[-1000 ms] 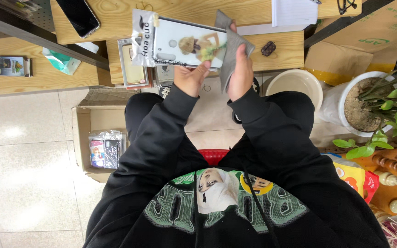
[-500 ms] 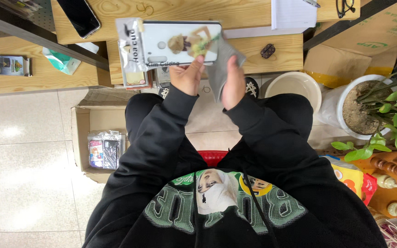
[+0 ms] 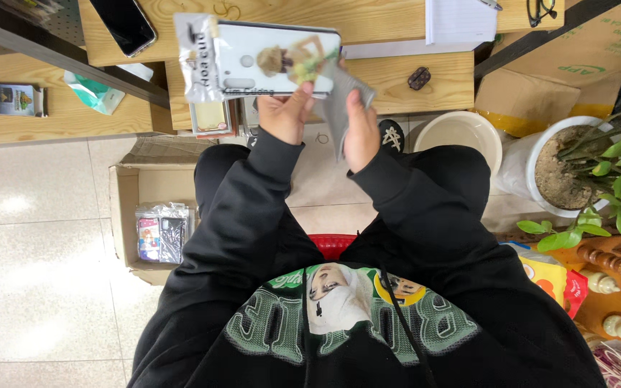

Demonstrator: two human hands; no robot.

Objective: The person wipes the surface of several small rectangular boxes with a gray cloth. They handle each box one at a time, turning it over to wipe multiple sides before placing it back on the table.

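The left hand (image 3: 285,113) is gripping a white phone case with a printed figure, sealed in a clear plastic sleeve (image 3: 260,59), from below, holding it flat above the light wooden desk (image 3: 368,21). The right hand (image 3: 361,129) is pinching a grey flat pouch (image 3: 339,108) that is hanging just beside the case's right end. The sleeve's crinkled flap is sticking out to the left.
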